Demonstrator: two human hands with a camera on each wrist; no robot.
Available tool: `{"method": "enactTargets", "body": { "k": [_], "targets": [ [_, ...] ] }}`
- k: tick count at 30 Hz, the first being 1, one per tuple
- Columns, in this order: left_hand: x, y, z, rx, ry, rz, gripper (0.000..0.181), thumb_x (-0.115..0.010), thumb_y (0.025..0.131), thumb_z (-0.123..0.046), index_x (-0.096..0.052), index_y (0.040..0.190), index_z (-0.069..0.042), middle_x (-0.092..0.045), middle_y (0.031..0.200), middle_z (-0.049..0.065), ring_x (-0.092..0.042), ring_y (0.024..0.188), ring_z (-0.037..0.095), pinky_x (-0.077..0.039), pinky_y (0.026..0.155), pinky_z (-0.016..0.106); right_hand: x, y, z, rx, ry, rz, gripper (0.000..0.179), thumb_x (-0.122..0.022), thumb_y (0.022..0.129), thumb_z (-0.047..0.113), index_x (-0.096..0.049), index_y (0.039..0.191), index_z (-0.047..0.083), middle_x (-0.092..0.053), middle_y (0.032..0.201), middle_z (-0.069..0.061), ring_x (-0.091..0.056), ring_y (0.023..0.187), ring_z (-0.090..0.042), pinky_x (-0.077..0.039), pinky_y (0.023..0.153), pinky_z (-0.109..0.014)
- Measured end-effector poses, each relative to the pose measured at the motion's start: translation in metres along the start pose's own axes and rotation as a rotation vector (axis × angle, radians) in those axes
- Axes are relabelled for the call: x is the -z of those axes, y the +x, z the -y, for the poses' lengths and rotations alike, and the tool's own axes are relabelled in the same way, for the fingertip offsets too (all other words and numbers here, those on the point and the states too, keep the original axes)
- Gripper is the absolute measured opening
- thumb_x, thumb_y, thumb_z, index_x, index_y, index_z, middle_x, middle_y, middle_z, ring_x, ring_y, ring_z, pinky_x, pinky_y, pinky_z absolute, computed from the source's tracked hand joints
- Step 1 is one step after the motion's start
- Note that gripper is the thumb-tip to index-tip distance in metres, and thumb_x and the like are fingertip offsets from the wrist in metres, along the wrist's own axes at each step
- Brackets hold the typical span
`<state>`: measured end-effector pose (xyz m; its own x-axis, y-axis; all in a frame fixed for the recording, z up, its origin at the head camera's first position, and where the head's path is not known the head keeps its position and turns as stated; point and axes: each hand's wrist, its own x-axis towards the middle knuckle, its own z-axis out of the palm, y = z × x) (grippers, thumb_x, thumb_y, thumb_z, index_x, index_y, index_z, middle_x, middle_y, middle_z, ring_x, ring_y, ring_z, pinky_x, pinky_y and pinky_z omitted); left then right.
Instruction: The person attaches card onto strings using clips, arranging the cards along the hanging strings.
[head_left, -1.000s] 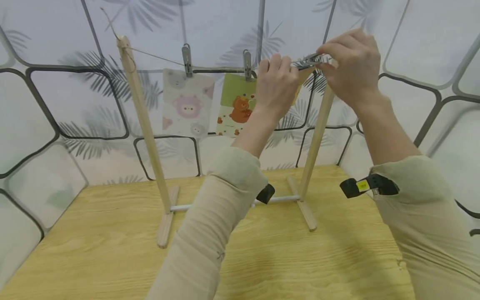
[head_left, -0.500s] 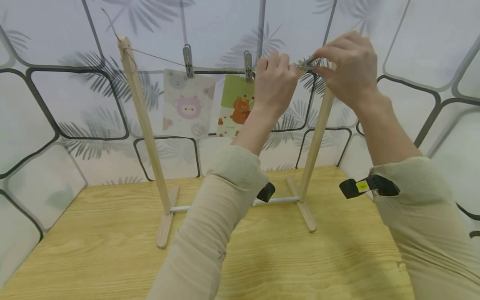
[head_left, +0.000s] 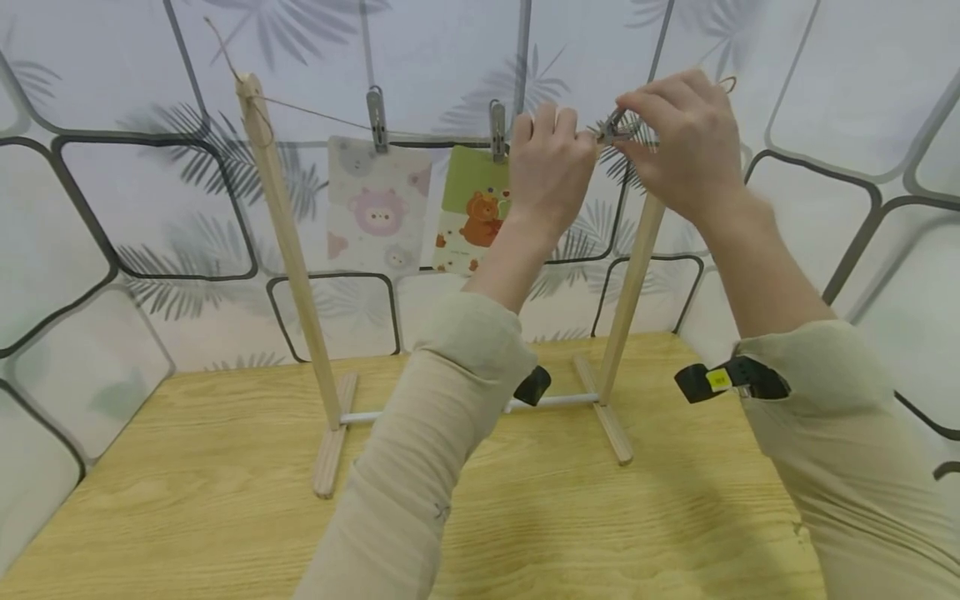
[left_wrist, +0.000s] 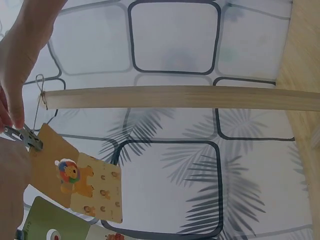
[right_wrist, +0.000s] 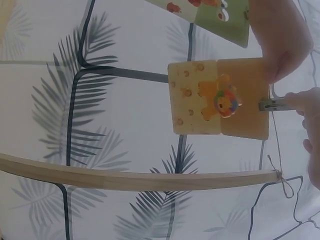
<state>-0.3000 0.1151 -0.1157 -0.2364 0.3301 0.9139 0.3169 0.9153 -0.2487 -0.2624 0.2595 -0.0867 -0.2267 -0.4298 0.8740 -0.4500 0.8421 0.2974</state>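
Observation:
My right hand (head_left: 686, 137) pinches a grey metal clip (head_left: 617, 129) between thumb and fingers, high at the right of the string. In the right wrist view the nose of the clip (right_wrist: 265, 105) sits on the top edge of an orange-and-cream card (right_wrist: 220, 97) with a small bear. At that card's upper corner is my left hand (head_left: 551, 167), thumb and fingers pinching it by the string. The head view hides this card behind the left hand. Further left, two more clips hold a pink-animal card (head_left: 377, 212) and a green bear card (head_left: 465, 187) on the string.
A wooden stand carries the string (head_left: 311, 111) between its left post (head_left: 288, 250) and right post (head_left: 633, 283). A white bar (head_left: 555, 401) joins its feet on the wood-grain table (head_left: 225, 500). Patterned cloth (head_left: 195, 208) hangs close behind.
My right hand has shifted a little left and down, tilting the clip. The orange card's edge, visible beside the left hand earlier, is now hidden in the head view. The left hand barely moves.

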Motion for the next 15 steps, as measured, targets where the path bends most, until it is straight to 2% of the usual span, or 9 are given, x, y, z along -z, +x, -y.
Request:
{"method": "enactTargets", "body": {
  "k": [9,15],
  "targets": [
    [0.0,-0.003,0.004,0.024,0.052,0.036,0.025,-0.041,0.09,-0.008,-0.064,0.096,-0.014,-0.059,0.095,0.0,-0.05,0.092,0.018,-0.033,0.077,0.033,-0.004,-0.002,0.002,0.016,-0.031,-0.014,0.029,-0.065,0.082,0.006,-0.062,0.108,-0.005,-0.061,0.103,-0.021,-0.05,0.097,-0.038,-0.04,0.083,-0.045],
    [-0.003,-0.004,0.009,0.049,0.03,-0.049,0.031,-0.032,0.093,-0.009,-0.062,0.087,-0.013,-0.06,0.089,0.002,-0.05,0.087,0.02,-0.033,0.075,0.033,-0.008,-0.01,0.001,-0.008,-0.018,-0.012,0.028,-0.063,0.085,0.011,-0.061,0.107,-0.006,-0.06,0.103,-0.022,-0.05,0.097,-0.039,-0.039,0.084,-0.046]
  ]
}}
